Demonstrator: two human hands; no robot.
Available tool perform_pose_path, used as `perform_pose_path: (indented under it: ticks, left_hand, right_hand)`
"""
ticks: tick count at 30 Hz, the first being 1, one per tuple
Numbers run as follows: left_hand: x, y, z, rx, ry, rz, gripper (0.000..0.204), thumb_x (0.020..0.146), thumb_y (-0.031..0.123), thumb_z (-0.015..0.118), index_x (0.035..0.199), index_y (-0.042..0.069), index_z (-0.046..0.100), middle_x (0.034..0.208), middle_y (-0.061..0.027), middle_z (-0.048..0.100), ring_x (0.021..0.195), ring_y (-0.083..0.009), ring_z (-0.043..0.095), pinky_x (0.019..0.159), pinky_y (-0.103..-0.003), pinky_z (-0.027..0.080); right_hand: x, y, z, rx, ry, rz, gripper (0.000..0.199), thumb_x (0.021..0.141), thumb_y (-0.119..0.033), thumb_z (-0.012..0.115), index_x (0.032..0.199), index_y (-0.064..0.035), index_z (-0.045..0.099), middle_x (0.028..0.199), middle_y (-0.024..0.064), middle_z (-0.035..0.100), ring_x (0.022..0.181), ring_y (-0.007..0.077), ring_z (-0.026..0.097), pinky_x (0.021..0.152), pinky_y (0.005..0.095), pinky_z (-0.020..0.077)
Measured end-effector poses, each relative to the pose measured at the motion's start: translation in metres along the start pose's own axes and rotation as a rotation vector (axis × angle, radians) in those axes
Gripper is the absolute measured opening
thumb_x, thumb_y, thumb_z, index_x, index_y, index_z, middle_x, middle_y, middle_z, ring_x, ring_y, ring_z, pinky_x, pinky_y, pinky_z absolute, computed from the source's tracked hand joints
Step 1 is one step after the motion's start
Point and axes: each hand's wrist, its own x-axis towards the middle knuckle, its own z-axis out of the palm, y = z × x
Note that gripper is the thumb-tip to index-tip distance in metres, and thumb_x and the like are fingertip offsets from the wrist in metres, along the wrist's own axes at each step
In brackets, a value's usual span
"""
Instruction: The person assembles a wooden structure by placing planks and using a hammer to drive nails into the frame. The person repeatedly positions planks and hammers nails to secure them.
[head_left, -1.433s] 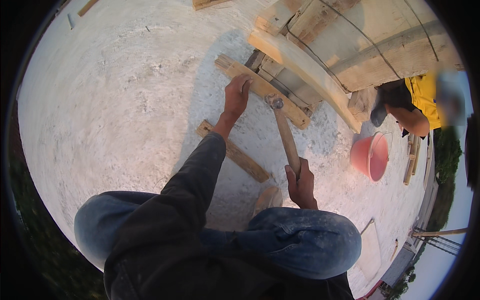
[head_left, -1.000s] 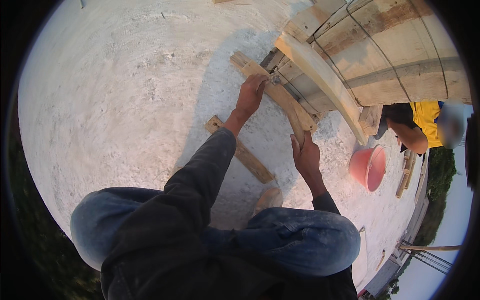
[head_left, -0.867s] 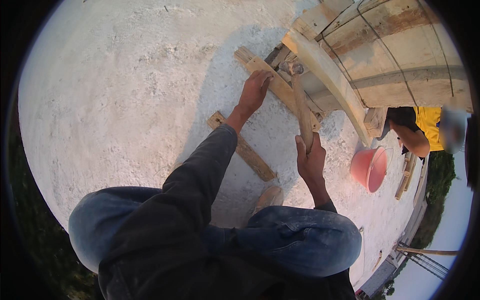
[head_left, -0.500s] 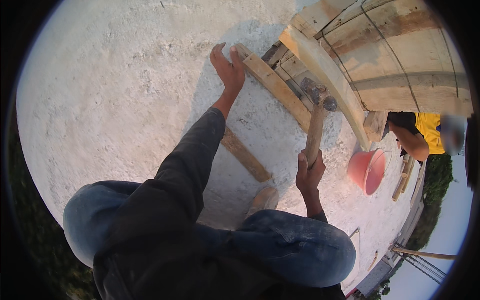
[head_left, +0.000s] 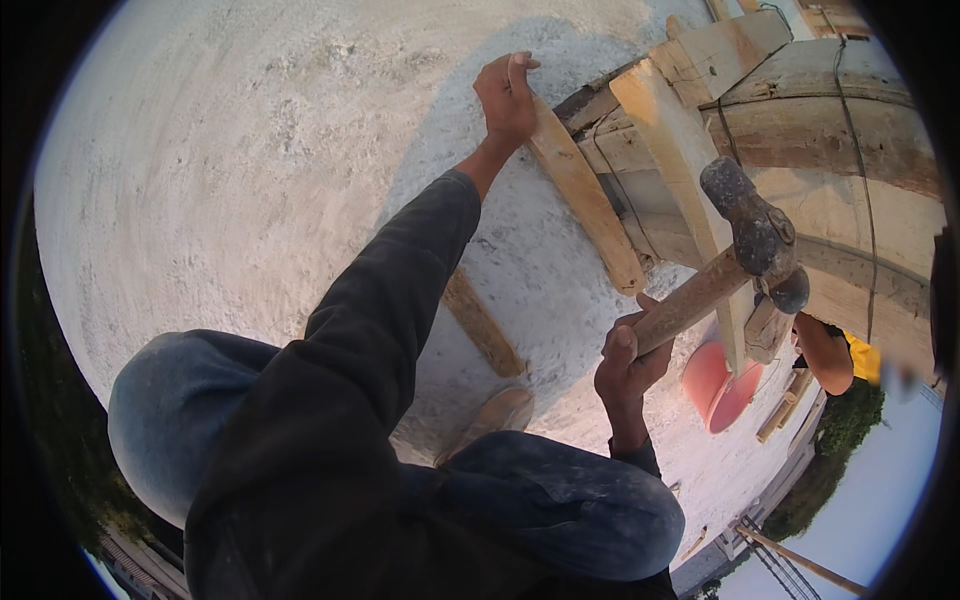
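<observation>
My left hand (head_left: 507, 100) is closed round the far end of a short wooden plank (head_left: 588, 205). The plank lies at a slant along the foot of the wooden formwork, its near end rounded. In my right hand (head_left: 634, 368) is a hammer (head_left: 694, 302), gripped by its wooden handle. Its dark, worn steel head (head_left: 757, 232) is raised to the right, in front of an upright board (head_left: 685, 150) of the formwork. Below my left forearm, a second wood strip (head_left: 483, 325) lies on the pale concrete.
Wire-tied formwork boards (head_left: 820, 130) fill the upper right. A red bucket (head_left: 722, 388) stands beyond my right hand, near some loose wood pieces (head_left: 785, 405). Another person's arm (head_left: 826, 355) shows behind the formwork. My shoe (head_left: 490, 422) rests on the rough concrete (head_left: 250, 200).
My left hand has gone from spread fingers beside the plank to a grip on its far end. The hammer has tipped over to the right, its head nearer me. The whole view has shifted.
</observation>
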Motion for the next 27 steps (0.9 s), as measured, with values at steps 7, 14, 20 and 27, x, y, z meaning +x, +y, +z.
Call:
perform_pose_path:
  ticks: [7,14,20,27]
  left_hand:
    - [-0.004,0.001,-0.003,0.095,-0.101,-0.143,0.051,0.118,0.037,0.049,0.107,-0.001,0.081,0.123,-0.0209,0.079,0.119,-0.036,0.069,0.107,-0.047,0.05]
    - [0.0,0.001,0.003,0.016,0.037,0.051,0.047,0.117,0.029,0.048,0.096,0.002,0.079,0.113,-0.0223,0.078,0.116,-0.0419,0.069,0.106,-0.052,0.048]
    - [0.001,0.009,0.0,0.021,0.032,0.009,0.046,0.117,0.028,0.048,0.097,0.0,0.079,0.111,-0.0235,0.078,0.113,-0.0439,0.069,0.105,-0.052,0.049]
    - [0.002,0.005,0.002,0.014,0.05,0.039,0.046,0.118,0.027,0.047,0.095,0.0,0.076,0.11,-0.0218,0.077,0.109,-0.0423,0.068,0.102,-0.052,0.048]
  right_hand:
    - [0.022,0.018,0.025,-0.52,-0.138,0.056,0.044,0.108,-0.033,0.072,0.124,0.0051,0.059,0.079,0.0127,0.068,0.066,0.0197,0.066,0.059,0.0393,0.052]
    - [0.008,-0.024,0.017,-0.103,-0.002,0.031,0.041,0.107,-0.038,0.074,0.112,-0.0003,0.059,0.075,0.0079,0.066,0.061,0.0164,0.062,0.056,0.0335,0.0503]
    - [0.018,0.007,0.035,0.154,0.175,-0.452,0.038,0.11,-0.04,0.069,0.108,-0.0039,0.056,0.072,0.0082,0.063,0.06,0.0202,0.062,0.055,0.0348,0.0512]
    - [0.0,0.0,0.028,-0.311,-0.034,0.224,0.03,0.108,-0.026,0.072,0.107,0.0017,0.061,0.075,0.0123,0.068,0.065,0.0252,0.067,0.063,0.0418,0.053]
